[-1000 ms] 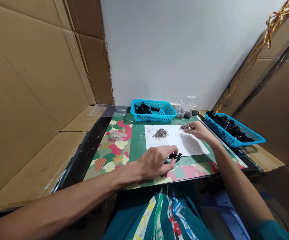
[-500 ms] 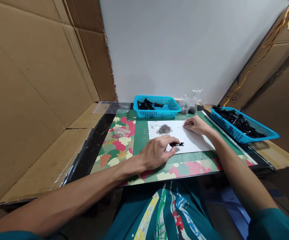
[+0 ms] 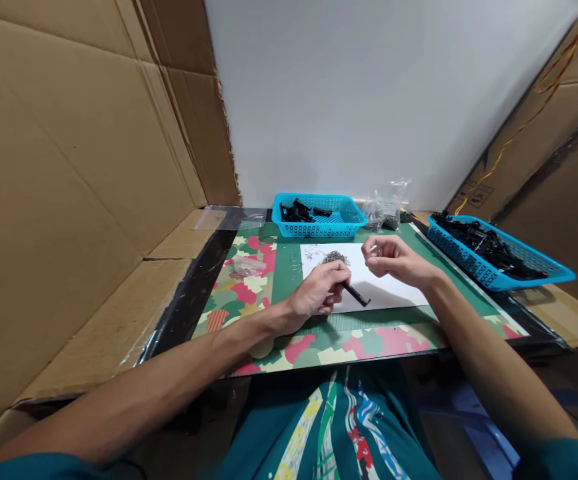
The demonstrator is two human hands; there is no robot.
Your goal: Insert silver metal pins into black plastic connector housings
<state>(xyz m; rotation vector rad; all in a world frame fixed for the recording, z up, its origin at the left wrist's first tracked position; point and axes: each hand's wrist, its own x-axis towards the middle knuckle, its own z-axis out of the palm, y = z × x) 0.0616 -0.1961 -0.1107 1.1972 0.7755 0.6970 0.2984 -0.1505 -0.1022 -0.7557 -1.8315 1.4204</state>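
Observation:
My left hand [image 3: 319, 291] grips a slim black plastic part [image 3: 355, 294] that points down to the right over the front of a white paper sheet [image 3: 393, 294]. My right hand [image 3: 393, 260] is raised over the right part of the sheet, its fingers curled with thumb and forefinger close together; anything between them is too small to make out. A pile of small metal pieces [image 3: 336, 257] lies on the sheet, partly hidden behind my left hand. More tiny pieces are scattered at its left.
Behind the sheet stands a blue basket [image 3: 319, 231] with a few black parts. Another blue basket [image 3: 489, 277], full of black parts, is at the right. Clear bags [image 3: 386, 212] stand between them. Cardboard walls [image 3: 69, 167] flank the table.
The black part in my left hand has turned and now slants downward. My right hand has lifted off the sheet and rolled, its fingers now facing my left hand.

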